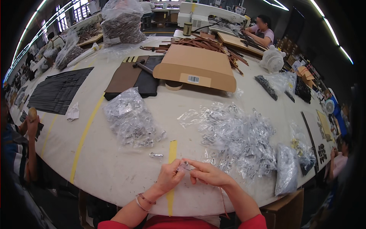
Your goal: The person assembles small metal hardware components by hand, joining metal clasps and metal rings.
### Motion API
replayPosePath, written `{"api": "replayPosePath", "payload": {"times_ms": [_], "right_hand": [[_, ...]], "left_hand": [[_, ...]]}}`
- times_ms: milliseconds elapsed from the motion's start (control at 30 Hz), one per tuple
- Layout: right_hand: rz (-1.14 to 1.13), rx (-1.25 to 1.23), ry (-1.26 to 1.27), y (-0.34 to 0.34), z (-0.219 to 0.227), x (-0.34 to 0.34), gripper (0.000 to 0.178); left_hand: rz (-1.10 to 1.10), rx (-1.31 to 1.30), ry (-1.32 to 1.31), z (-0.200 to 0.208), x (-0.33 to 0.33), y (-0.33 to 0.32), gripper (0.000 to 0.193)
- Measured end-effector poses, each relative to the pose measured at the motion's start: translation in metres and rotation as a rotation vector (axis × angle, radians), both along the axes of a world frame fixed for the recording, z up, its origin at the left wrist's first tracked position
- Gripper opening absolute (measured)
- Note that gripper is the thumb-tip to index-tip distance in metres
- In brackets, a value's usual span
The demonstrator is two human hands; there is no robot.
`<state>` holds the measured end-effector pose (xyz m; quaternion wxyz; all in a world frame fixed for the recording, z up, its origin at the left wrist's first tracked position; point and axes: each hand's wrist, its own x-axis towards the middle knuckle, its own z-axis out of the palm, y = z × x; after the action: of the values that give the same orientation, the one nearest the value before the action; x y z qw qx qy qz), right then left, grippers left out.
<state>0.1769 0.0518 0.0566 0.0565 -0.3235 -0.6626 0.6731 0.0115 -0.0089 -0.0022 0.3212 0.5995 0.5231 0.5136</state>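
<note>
Near the front edge of the table, my left hand (169,177) is closed, pinching a small clear plastic bag (185,166) with a bit of metal showing in it. My right hand (209,174) meets it from the other side, fingers bent and pinched at the same bag. Just beyond my left hand lies a loose silver snap hook (156,155). To the right spreads a heap of snap hooks in small clear bags (238,135). A larger clear bag packed with metal hardware (131,116) rests farther to the left.
Beyond are a cardboard box (198,63) on a tape roll (174,85), a hammer (143,68), brown and black sheets (124,78) and brown straps (206,44). Black strips (59,89) lie left. A filled plastic bag (286,170) sits right. Co-workers sit around the table.
</note>
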Motion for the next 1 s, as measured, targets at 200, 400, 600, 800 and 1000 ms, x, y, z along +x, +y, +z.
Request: {"api": "replayPosePath", "payload": {"times_ms": [200,400,600,800,1000], "right_hand": [[-0.121,-0.065,0.074,0.003,-0.025,0.002,0.043],[-0.233,1.141,-0.303,-0.016,-0.025,-0.012,0.043],[-0.194,0.204,-0.086,-0.007,0.000,0.007,0.042],[-0.209,0.147,-0.040,-0.007,-0.027,-0.005,0.041],[-0.279,0.979,-0.281,-0.011,-0.025,-0.022,0.032]], "left_hand": [[-0.060,-0.237,-0.157,0.008,0.002,-0.001,0.009],[-0.048,-0.528,-0.465,0.014,0.002,0.003,0.016],[-0.088,-0.480,-0.410,0.011,0.000,0.003,0.017],[-0.107,-0.429,-0.326,0.014,0.003,0.001,0.018],[-0.018,-0.560,-0.540,0.009,-0.004,0.005,0.018]]}}
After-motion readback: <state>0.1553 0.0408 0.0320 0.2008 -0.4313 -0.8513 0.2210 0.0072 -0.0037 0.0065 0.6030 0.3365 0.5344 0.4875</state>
